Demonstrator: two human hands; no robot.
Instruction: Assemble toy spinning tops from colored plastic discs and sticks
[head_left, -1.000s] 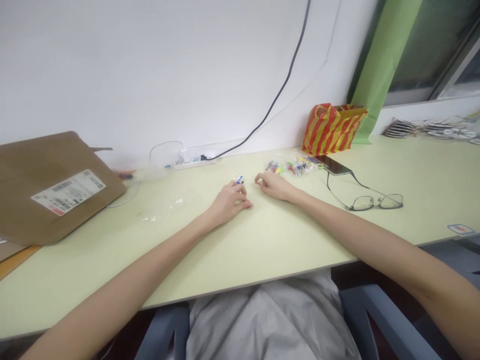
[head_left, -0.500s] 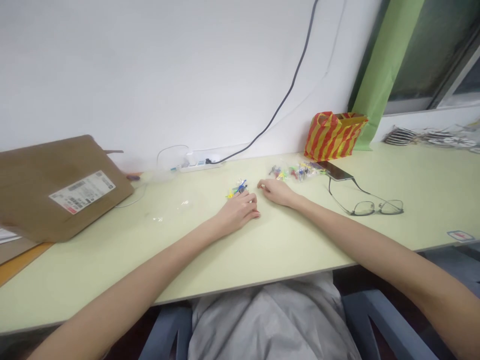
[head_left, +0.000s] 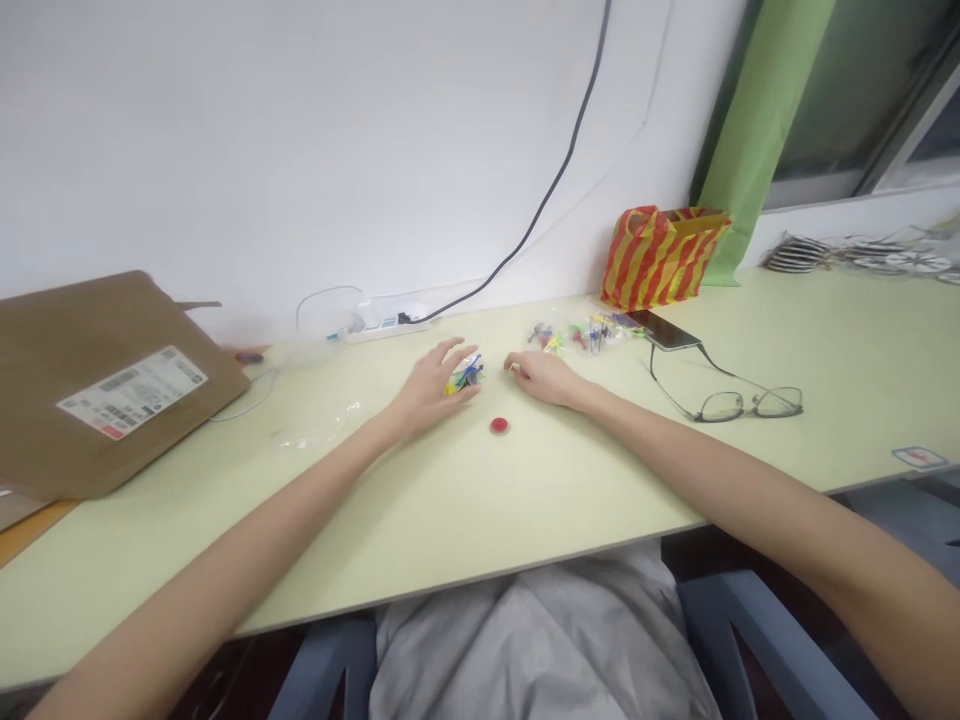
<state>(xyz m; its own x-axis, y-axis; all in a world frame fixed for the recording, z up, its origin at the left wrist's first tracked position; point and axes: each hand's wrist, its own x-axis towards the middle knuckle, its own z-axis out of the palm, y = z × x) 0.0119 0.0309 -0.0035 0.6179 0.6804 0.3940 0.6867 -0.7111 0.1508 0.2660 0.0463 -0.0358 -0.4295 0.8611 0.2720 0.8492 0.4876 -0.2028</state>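
Observation:
My left hand is spread on the table around the left side of a small pile of blue, yellow and white plastic pieces; its fingers are apart. A round red piece lies by itself on the table, nearer to me. My right hand rests to the right of the pile with its fingers curled; what they hold, if anything, is hidden. Behind it lie clear bags of small coloured pieces.
On the pale green table a phone and glasses lie right. A striped bag stands behind them. Clear plastic and a cardboard package are left. A power strip lies by the wall.
My left hand has moved left and opened, and the red round piece now shows where it was. My right hand has hardly moved. The view has shifted slightly.

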